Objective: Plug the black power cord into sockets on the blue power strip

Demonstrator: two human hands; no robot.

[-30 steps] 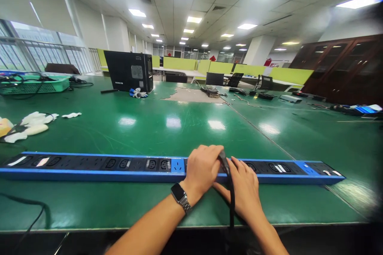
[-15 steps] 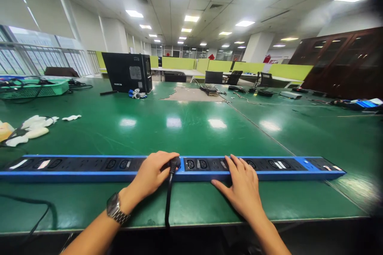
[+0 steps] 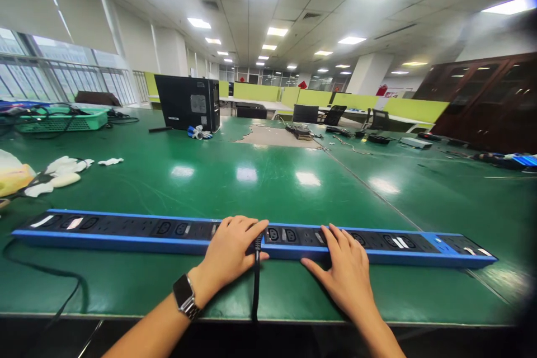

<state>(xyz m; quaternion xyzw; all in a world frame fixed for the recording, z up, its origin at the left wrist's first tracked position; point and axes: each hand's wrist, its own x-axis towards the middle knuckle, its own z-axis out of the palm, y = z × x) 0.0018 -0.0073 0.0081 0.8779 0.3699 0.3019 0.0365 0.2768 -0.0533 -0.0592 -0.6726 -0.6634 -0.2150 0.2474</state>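
A long blue and black power strip (image 3: 126, 228) with several sockets lies across the near part of the green table (image 3: 260, 179). My left hand (image 3: 230, 249), with a watch on the wrist, rests on the strip's middle, fingers curled over a black plug (image 3: 259, 241) set in a socket. Its black cable (image 3: 255, 285) hangs down over the table's front edge. My right hand (image 3: 346, 271) lies flat on the strip to the right of the plug, fingers spread and holding nothing.
White gloves (image 3: 59, 173) and a yellow object (image 3: 14, 179) lie at the left. A green basket (image 3: 62, 120) of cables and a black computer case (image 3: 188, 103) stand further back. Another black cable (image 3: 46, 274) trails from the strip's left end. Desks and chairs fill the background.
My left hand carried the plug leftward from beside my right hand to a socket near the strip's middle. My right hand let go of the cable and now lies flat on the strip.
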